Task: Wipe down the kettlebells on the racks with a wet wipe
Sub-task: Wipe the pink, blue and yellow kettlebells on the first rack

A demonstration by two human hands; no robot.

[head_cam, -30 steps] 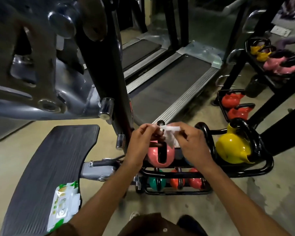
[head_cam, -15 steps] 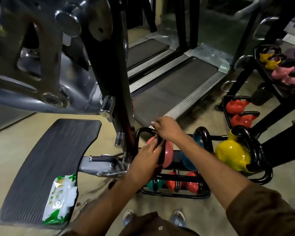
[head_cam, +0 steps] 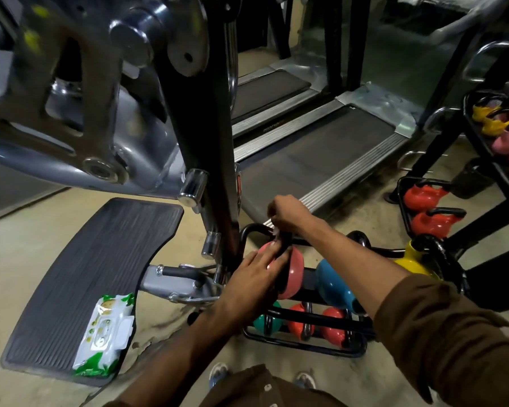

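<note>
A pink kettlebell (head_cam: 295, 270) stands at the left end of the low black rack (head_cam: 306, 342). My left hand (head_cam: 254, 273) rests on its side with the fingers laid flat against it. My right hand (head_cam: 287, 214) grips a white wet wipe (head_cam: 276, 232) around the top of the kettlebell's black handle; only a corner of the wipe shows. A blue kettlebell (head_cam: 332, 284) and a yellow kettlebell (head_cam: 412, 262) sit further right on the same shelf. Small teal and red kettlebells (head_cam: 299, 320) fill the shelf below.
A pack of wet wipes (head_cam: 105, 333) lies on the ribbed black footplate (head_cam: 86, 265) of a grey gym machine. A black post (head_cam: 215, 142) rises just left of the rack. Treadmills (head_cam: 321, 160) lie behind. A second rack at right holds red kettlebells (head_cam: 426, 210) and, higher, yellow and pink ones.
A second ago both hands held the wipe spread above the rack. Since then my right hand went to the pink kettlebell's handle with the wipe, and my left hand settled on its side.
</note>
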